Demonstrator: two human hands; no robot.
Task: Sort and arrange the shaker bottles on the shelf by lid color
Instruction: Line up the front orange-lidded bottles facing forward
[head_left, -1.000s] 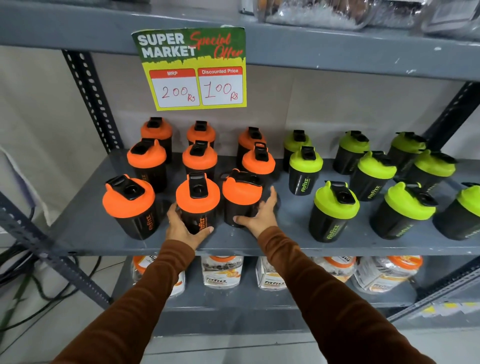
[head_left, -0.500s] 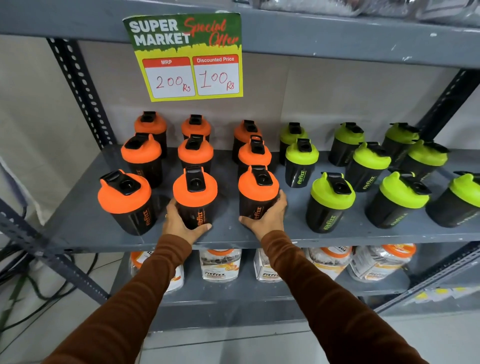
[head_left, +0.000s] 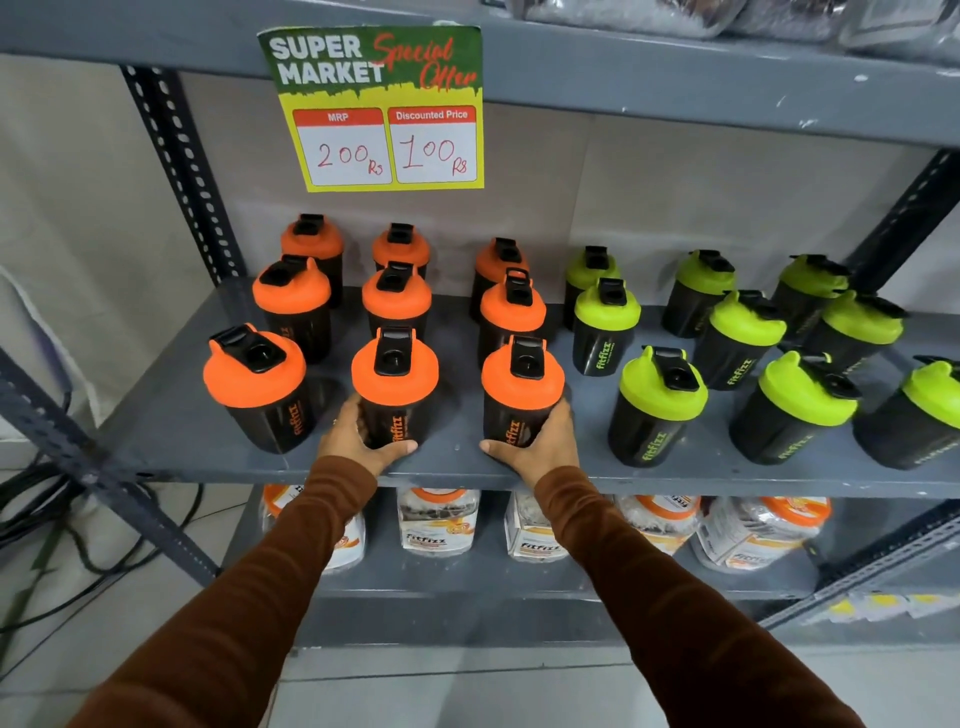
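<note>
The single head-worn view looked forward and down at a grey shelf (head_left: 171, 441) from close range, within arm's reach; the upper shelf edge (head_left: 675, 88) crossed the top; floor (head_left: 467, 691) filled the bottom; no second view existed.

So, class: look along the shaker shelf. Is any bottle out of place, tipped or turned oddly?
No colour is misplaced: orange lids left, green lids right, all upright. Only the front-left orange bottle looks odd: its cap is angled left, unlike the two beside it, which the left hand and right hand hold.
</note>
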